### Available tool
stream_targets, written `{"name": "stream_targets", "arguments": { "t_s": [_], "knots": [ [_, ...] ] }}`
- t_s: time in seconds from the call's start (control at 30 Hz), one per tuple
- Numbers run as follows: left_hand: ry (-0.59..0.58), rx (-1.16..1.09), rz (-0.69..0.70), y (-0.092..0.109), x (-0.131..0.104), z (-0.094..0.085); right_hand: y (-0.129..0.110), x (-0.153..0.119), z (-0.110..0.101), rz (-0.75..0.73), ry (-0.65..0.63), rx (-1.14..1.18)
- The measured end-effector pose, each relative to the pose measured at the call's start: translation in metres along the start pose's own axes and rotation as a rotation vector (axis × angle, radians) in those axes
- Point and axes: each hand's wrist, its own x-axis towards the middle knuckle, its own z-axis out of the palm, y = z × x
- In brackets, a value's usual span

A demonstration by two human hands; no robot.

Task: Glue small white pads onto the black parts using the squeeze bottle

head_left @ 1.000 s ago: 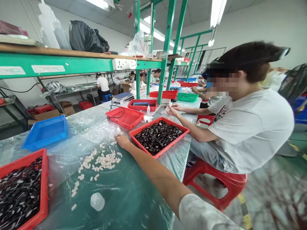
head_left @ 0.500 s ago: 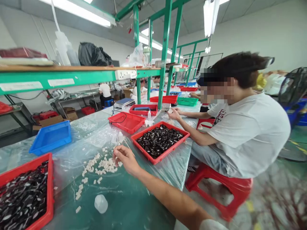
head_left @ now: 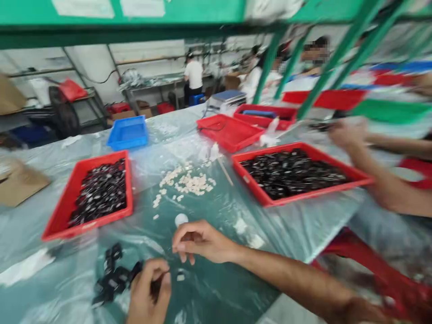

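Two hands meet low in the middle of the view, right over a little heap of small black plastic caps (head_left: 113,272) lying on the clear plastic sheet that covers the green tabletop (head_left: 209,288). The left hand (head_left: 150,292) is curled shut around one dark cap, pinched between thumb and fingers. The right hand (head_left: 199,240) is loosely closed too, fingertips bunched as if pinching something tiny, but it's too blurry to say what, if anything.

What could go wrong, as I see it: the sheet is wrinkled and slick-looking, so a fumbled piece could easily skid off. A small white piece (head_left: 181,276) already sits loose just beside the left hand, and a round white cap (head_left: 181,219) lies just past the right hand's knuckles, easy to knock with a wrist.

Further out there's a scatter of small white plastic plugs (head_left: 187,182), which a careless sweep of the forearm would spread everywhere. A red plastic tray of black caps (head_left: 97,193) sits left of that, and a second red tray (head_left: 297,173) to the right, with another person's arm (head_left: 378,180) reaching in near it. Elbows could bump there.
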Motion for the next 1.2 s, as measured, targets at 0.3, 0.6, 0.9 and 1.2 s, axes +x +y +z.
{"name": "stream_targets", "arguments": {
  "t_s": [0.3,0.6,0.9,1.2],
  "knots": [
    [-0.160,-0.215,-0.094,0.013,0.005,0.001,0.000,-0.020,0.006,0.120,-0.118,-0.189],
    [-0.149,-0.278,-0.086,0.018,0.003,0.000,0.001,-0.019,0.003,0.167,-0.206,-0.270],
    [-0.155,-0.256,-0.091,0.027,0.001,-0.001,0.009,-0.023,0.010,0.176,-0.189,-0.242],
    [-0.210,-0.317,-0.075,0.023,-0.005,0.005,0.015,-0.021,0.007,0.251,-0.205,-0.093]
  ]
}}
